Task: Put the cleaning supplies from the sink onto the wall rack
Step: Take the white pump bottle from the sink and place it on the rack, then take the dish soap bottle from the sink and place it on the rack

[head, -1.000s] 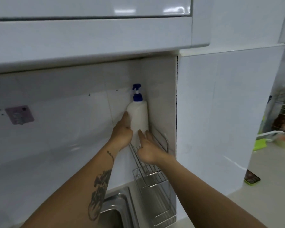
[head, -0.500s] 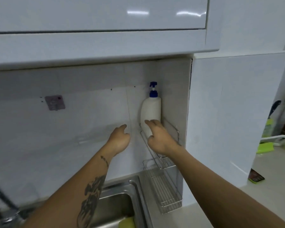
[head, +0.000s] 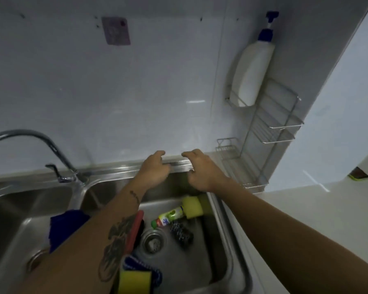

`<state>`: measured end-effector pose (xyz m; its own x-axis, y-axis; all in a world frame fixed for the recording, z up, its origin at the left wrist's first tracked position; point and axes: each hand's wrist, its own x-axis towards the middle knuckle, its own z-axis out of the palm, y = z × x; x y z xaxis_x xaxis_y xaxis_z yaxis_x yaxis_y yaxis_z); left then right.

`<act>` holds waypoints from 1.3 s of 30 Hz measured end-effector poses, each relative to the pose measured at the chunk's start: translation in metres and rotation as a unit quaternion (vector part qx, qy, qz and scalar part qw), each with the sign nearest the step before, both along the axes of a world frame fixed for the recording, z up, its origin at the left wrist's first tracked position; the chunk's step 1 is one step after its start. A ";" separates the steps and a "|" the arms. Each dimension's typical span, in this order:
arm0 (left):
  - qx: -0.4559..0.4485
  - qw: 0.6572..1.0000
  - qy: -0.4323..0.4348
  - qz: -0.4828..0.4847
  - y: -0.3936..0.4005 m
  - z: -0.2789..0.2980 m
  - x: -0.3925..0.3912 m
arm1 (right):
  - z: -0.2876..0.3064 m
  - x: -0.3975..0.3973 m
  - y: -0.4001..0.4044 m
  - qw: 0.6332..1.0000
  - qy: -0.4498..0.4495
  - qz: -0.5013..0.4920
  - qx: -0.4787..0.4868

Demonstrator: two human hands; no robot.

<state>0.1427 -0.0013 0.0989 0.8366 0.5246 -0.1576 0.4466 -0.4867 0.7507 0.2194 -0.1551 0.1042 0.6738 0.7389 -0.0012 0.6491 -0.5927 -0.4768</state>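
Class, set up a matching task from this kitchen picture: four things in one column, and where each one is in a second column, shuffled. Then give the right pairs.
Things:
1. pump bottle
2. green bottle
3. scourer
4. tap

Places:
A. lying in the sink, beside the drain
B. between the two basins
C. top shelf of the wall rack
D. lying in the sink, against a yellow sponge

Pairs: 1-C, 2-D, 3-A, 4-B

The scene is dim and grey-blue, with soft motion blur throughout. A small white glare streak sits on the wall tiles (head: 196, 101), and the steel sink rim (head: 123, 166) catches faint highlights. Lines bow at the edges (wide-angle distortion). The worktop (head: 306, 200) at right is brighter.
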 end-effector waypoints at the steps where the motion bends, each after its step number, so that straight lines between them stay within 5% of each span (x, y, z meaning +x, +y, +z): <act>1: -0.001 1.000 0.010 -0.001 0.002 -0.012 -0.006 | -0.016 -0.004 0.002 1.000 0.010 0.001 -0.027; 10: -0.041 0.994 0.101 -0.008 0.009 -0.163 -0.032 | -0.162 -0.022 0.013 0.986 0.109 -0.001 -0.126; 21: 0.131 0.972 0.177 -0.077 0.018 -0.282 -0.019 | -0.250 -0.020 0.006 0.986 0.121 -0.024 -0.116; 29: 0.173 0.971 0.142 -0.086 0.020 -0.244 -0.019 | -0.223 -0.024 0.004 0.986 0.120 -0.030 -0.112; 39: 0.187 0.971 0.044 -0.139 0.044 -0.082 -0.030 | -0.108 -0.030 0.022 0.998 0.038 -0.019 -0.036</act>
